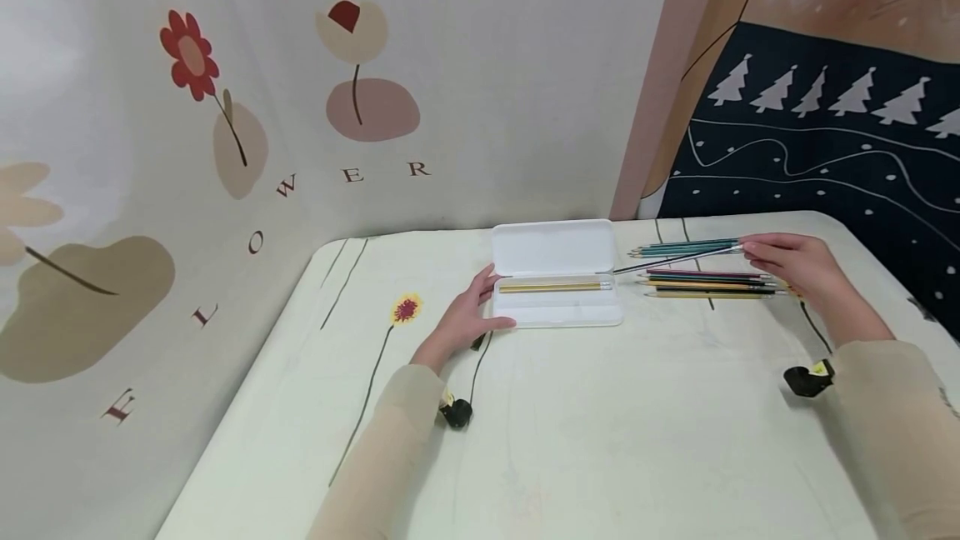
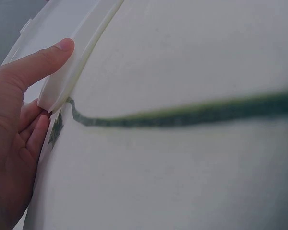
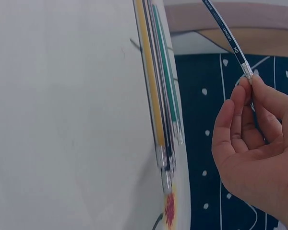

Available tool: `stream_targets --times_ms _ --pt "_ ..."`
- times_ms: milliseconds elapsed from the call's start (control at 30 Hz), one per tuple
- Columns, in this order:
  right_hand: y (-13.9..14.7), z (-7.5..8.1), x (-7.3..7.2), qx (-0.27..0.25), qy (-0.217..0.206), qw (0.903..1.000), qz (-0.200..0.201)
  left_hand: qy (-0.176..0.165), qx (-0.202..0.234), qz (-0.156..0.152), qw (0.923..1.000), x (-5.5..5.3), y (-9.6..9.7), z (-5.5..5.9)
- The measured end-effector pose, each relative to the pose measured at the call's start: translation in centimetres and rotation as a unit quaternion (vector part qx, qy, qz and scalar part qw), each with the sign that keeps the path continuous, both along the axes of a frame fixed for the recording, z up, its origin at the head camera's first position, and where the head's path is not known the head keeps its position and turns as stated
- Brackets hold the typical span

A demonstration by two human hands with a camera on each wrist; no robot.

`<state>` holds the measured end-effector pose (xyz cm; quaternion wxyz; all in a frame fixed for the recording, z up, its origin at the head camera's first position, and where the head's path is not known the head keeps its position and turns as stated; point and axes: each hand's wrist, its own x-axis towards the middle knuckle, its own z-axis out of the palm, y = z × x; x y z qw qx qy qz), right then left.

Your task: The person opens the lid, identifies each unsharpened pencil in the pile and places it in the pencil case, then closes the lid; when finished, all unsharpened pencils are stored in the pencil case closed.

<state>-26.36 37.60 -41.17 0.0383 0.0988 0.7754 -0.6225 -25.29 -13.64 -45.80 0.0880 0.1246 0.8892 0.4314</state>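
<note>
A white pencil case (image 1: 555,317) lies with its lid (image 1: 553,247) raised at the back. Inside it, yellowish pencils (image 1: 551,288) lie lengthwise in the rear part. My left hand (image 1: 467,317) holds the case at its left end, thumb over the front rim and fingers along the side, as the left wrist view shows too. A dark pencil (image 3: 225,33) with white lettering is pinched by its metal-banded end between the thumb and fingertips of my right hand (image 1: 791,261). Its far tip points left, close to the case's right edge.
Right of the case, a row of green pencils (image 1: 686,248) lies behind a group of dark and yellow ones (image 1: 708,283). A printed cloth covers the table (image 1: 600,432). A patterned curtain (image 1: 480,107) hangs behind it. Small black cameras (image 1: 808,380) are worn at both wrists.
</note>
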Motion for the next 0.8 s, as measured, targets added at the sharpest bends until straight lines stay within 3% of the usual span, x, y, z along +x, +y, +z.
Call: stream_targets --times_ms 233,533,800 --pt "0.3 -2.7 -1.8 0.015 0.039 0.999 0.017 0.002 0.0 0.0 1.0 0.0 0.0 0.0" --pt "-4.4 1.4 0.5 0.049 0.012 0.9976 0.047 -0.008 -0.006 0.003 0.9999 0.0 0.1 0.2" --pt "-6.5 1.6 0.4 0.08 0.003 0.9952 0.056 -0.005 -0.006 -0.001 1.0 -0.1 -0.1 0.0"
